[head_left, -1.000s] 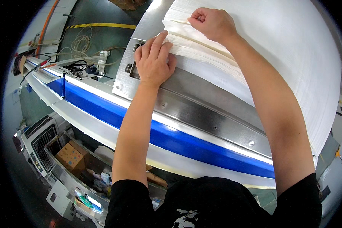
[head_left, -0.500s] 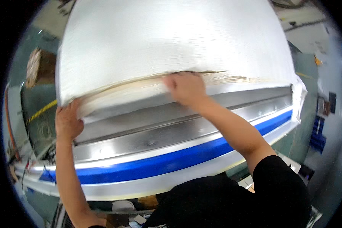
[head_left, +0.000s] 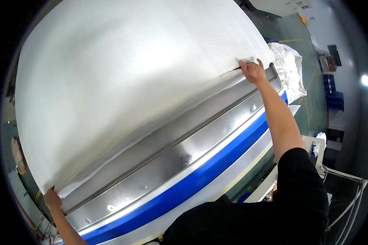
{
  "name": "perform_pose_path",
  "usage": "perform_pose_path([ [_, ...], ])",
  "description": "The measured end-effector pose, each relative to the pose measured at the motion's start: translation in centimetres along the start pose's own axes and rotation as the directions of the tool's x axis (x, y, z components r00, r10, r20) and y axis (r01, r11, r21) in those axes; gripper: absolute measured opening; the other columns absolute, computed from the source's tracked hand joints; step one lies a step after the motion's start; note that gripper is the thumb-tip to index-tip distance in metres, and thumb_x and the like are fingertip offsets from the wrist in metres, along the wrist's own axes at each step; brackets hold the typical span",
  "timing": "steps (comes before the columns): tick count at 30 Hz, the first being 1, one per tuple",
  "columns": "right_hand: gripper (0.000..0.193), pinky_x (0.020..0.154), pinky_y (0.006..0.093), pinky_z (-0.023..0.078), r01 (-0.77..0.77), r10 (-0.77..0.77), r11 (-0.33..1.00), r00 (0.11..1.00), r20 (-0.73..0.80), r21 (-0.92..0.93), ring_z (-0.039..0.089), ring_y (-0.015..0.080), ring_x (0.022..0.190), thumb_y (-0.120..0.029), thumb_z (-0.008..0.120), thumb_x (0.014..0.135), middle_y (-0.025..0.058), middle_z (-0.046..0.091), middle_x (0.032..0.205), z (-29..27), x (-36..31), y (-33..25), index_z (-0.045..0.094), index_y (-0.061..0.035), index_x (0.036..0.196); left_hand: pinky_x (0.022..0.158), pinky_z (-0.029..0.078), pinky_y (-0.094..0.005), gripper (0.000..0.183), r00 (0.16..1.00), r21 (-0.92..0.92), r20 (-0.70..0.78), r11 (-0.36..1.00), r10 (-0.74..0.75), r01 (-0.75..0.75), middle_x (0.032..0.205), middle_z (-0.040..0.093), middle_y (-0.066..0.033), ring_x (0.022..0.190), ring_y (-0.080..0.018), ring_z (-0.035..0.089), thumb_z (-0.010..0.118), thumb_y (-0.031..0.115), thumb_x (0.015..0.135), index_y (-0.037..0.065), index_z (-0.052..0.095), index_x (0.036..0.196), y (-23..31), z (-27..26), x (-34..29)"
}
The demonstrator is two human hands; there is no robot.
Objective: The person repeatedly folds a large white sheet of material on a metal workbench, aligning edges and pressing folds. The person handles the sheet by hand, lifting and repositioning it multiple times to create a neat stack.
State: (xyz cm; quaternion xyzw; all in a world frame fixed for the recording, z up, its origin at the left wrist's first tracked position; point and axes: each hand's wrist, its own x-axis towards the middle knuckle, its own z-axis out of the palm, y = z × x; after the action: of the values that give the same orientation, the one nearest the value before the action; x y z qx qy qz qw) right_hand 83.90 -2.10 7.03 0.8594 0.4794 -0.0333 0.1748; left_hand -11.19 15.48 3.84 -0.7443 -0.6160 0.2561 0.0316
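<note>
A wide, finely crinkled white sheet (head_left: pixel 131 77) covers most of the surface in front of me; more layers show beneath its near edge. At the near left corner my left hand (head_left: pixel 53 199) is closed on the edge, its fingertips partly hidden by the sheet. My right hand (head_left: pixel 252 71) grips the same edge near the right corner, arm stretched out, with a small fold of white between thumb and fingers. Between my hands the edge hangs a little loose and shadowed, just above a bare metal strip (head_left: pixel 167 157).
A blue band (head_left: pixel 184 179) and a pale border run along the table's near side. A crumpled white bundle (head_left: pixel 288 67) sits past the right corner. On the green floor at right stand blue crates (head_left: pixel 333 92); a white metal frame (head_left: pixel 349 202) is close by my right side.
My right hand has moved from mid-edge to the right corner. The sheet's top layer now lies over the stacked edges. The view has turned, with my left hand lower at the left.
</note>
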Motion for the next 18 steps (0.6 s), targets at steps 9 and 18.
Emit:
perform_pose_path([
  [9, 0.045, 0.105, 0.0384, 0.035, 0.061, -0.012, 0.989, 0.943, 0.332, -0.137, 0.054, 0.0314, 0.116, -0.035, 0.03, 0.098, 0.0179, 0.06, 0.121, 1.7, 6.7, 19.4, 0.062, -0.01, 0.119, 0.081, 0.048, -0.0416, 0.021, 0.994, 0.107, 0.084, 0.992, -0.073, 0.064, 0.094, 0.064, -0.0186, 0.094, -0.0356, 0.06, 0.055, -0.001, 0.078, 0.0, 0.06, 0.099, -1.0, 3.0, 0.7],
  [18, 0.027, 0.088, 0.0406, 0.047, 0.198, -0.157, 0.898, 0.978, 0.135, -0.393, 0.062, 0.0317, 0.097, -0.01, 0.054, 0.081, 0.0111, 0.067, 0.103, 5.5, 7.7, 18.0, 0.066, -0.0088, 0.105, 0.081, 0.046, -0.0431, 0.018, 0.988, 0.351, 0.149, 0.936, -0.039, -0.016, 0.093, 0.065, -0.0172, 0.09, -0.0335, 0.061, 0.052, 0.007, 0.082, 0.003, 0.063, 0.096, -2.8, 1.5, -2.8],
])
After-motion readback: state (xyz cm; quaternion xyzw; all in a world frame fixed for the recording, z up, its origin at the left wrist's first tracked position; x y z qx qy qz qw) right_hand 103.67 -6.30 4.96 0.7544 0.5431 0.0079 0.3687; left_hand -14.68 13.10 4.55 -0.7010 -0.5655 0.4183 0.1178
